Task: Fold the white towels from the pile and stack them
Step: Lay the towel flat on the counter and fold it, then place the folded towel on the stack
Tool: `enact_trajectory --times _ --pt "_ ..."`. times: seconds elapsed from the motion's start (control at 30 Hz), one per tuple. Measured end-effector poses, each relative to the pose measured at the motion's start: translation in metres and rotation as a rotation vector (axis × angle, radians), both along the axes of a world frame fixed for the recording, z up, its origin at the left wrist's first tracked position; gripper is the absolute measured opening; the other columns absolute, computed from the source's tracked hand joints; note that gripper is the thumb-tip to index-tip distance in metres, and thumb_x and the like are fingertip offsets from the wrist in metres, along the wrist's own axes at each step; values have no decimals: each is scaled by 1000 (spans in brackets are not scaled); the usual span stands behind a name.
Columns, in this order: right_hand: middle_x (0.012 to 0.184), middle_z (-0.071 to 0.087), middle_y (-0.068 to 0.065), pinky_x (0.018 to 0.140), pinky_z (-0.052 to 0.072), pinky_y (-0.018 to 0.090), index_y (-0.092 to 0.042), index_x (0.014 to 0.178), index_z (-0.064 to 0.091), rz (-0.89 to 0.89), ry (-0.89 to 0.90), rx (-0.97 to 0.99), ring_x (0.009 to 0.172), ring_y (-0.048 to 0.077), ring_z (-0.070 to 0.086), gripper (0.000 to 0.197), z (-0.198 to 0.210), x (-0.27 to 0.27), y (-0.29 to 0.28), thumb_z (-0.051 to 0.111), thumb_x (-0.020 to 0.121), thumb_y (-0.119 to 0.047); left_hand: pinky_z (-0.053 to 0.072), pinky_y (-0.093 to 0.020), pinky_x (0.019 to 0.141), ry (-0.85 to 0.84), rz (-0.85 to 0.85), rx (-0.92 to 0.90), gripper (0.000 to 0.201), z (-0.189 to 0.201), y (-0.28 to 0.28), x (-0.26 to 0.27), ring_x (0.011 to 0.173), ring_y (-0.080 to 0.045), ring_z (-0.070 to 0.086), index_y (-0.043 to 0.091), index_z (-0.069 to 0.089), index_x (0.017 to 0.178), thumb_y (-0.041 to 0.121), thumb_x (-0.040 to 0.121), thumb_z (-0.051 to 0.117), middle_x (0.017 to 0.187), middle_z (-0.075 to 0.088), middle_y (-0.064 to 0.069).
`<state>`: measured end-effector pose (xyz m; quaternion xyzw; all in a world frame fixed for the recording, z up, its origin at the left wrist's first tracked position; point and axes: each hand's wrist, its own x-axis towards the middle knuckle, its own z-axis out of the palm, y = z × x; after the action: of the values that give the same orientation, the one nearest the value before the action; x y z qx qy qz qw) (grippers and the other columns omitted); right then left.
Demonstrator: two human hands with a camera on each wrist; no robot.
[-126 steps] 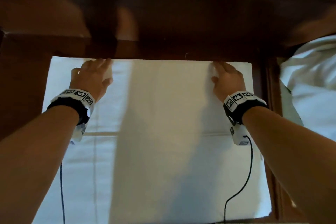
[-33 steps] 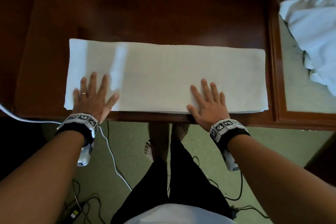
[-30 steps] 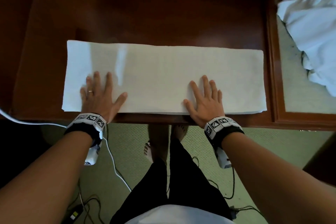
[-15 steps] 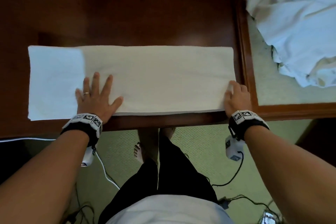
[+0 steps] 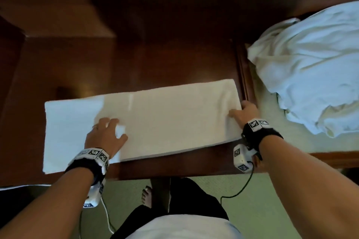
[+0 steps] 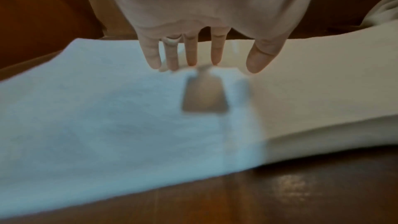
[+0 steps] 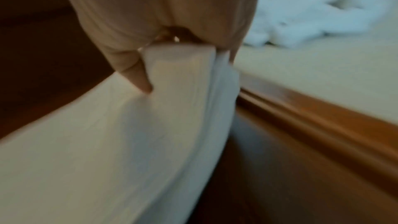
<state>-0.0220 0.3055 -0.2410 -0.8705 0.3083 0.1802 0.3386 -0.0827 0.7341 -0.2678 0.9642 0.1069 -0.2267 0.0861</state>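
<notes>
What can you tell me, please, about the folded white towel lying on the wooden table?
The folded white towel is a long, narrow strip of soft, layered cloth lying flat along the near edge of the dark wooden table. Its right end is lifted slightly where the right hand pinches it, thumb on top. The left hand rests on it left of the middle, fingertips touching the cloth. Its left part looks bluish in the light, the rest cream.

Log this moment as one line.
step: end-fold starting | right hand: pinches right end of folded towel | left hand: fingers on towel | pile: unfolded, right
</notes>
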Motion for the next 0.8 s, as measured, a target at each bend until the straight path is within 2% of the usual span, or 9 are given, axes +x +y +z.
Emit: enact_trajectory --times 0.07,0.13,0.23,0.3,0.4,0.57,0.67,0.73,0.8 --pt "100 64 12 76 48 39 -13 97 55 71 -174 -154 89 34 60 20 30 42 -4 64 83 -24 41 -43 106 -26 -77 24 59 5 -4 5 133 -28 45 23 47 144 46 92 59 152 39 -4" --pt "109 58 16 78 47 43 -12 104 52 176 -303 -339 95 38 58 25 60 80 -7 60 85 -26 41 -42 104 -28 -139 49 56 8 -7 6 133 -27 46 21 50 142 45 92 60 150 43 -5" --pt "121 49 18 71 36 41 -7 109 49 286 -505 -533 97 41 55 28 104 125 -6 59 88 -23 51 -49 88 -15 -234 41 47 12 -12 7 116 -33 60 16 68 122 41 82 65 133 59 -11" --pt "121 48 19 67 34 40 -6 109 50 331 -605 -609 94 43 55 29 122 138 -2 60 87 -22 58 -48 71 45 -307 11 52 7 -13 5 98 -34 68 15 76 104 45 69 51 116 68 -13" --pt "114 52 18 63 33 39 -8 108 51 425 -642 -646 87 43 57 29 130 131 18 62 86 -24 59 -44 67 32 -466 4 59 7 -23 10 93 -31 71 17 79 101 46 66 41 110 71 -12" --pt "100 58 12 54 37 37 -12 106 52 659 -613 -621 68 40 61 34 104 68 87 68 81 -30 57 -43 67 -38 -549 6 52 20 -15 29 89 -30 70 19 77 105 46 71 47 110 70 -6" --pt "86 60 10 47 29 29 -14 103 47 799 -682 -567 53 35 60 47 68 18 141 77 70 -27 53 -45 73 -116 -507 -18 53 33 10 44 92 -35 66 15 71 118 40 75 52 111 65 -9" --pt "84 58 8 44 27 28 -16 102 43 873 -644 -511 55 33 59 50 39 -15 179 77 68 -28 52 -47 81 -168 -445 -30 53 40 29 50 102 -37 62 14 64 128 37 81 55 119 61 -13" --pt "86 58 8 42 28 29 -16 101 45 930 -550 -468 60 32 60 54 9 -48 211 80 63 -29 52 -47 81 -225 -491 -18 54 44 45 51 103 -38 61 13 61 130 36 81 55 122 59 -13"
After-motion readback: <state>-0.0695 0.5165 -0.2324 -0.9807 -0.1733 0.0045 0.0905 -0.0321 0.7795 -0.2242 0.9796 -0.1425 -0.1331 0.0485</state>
